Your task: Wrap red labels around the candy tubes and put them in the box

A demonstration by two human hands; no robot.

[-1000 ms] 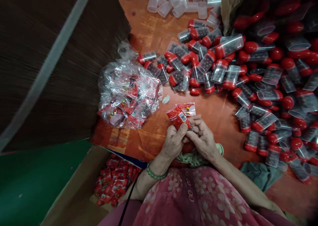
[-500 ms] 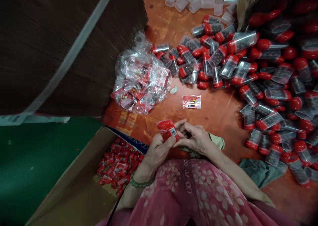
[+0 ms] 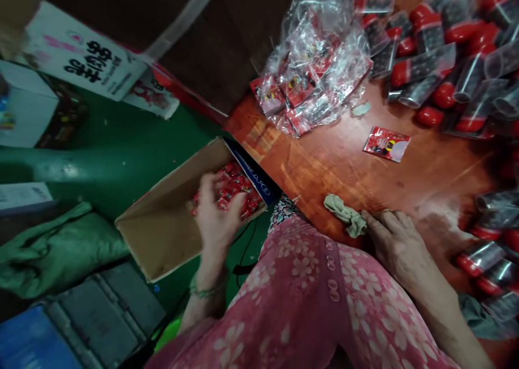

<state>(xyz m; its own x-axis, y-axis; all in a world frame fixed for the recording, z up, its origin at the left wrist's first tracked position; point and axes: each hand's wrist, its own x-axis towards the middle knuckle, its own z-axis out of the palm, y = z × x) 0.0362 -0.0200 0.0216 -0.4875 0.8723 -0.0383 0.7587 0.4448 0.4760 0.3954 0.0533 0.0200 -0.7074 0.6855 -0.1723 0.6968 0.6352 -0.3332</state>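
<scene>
My left hand (image 3: 217, 209), slightly blurred, is over a cardboard box (image 3: 162, 234) beside the table. Its fingers are spread, and nothing shows between them. Beneath them in the box lies a heap of small red wrapped packets (image 3: 235, 188). On the table my right hand (image 3: 399, 244) rests palm down with its fingers stretched out. Its fingertips reach the edge of a crumpled pale green cloth (image 3: 346, 215); whether they press on it I cannot tell. Farther up, a flat red printed wrapper (image 3: 387, 143) lies alone on the tabletop.
A clear plastic bag (image 3: 320, 60) of red wrappers sits at the table's (image 3: 320, 169) far left. Clear tubes with red ends and dark beads (image 3: 430, 60) are heaped on the right. A white carton (image 3: 87, 55), a green bundle (image 3: 60, 250) and a grey crate (image 3: 105, 309) stand left.
The view has turned left. The red wrapped packet has left my hands. My left hand has moved down to the box; my right hand has come to rest on the table by the cloth.
</scene>
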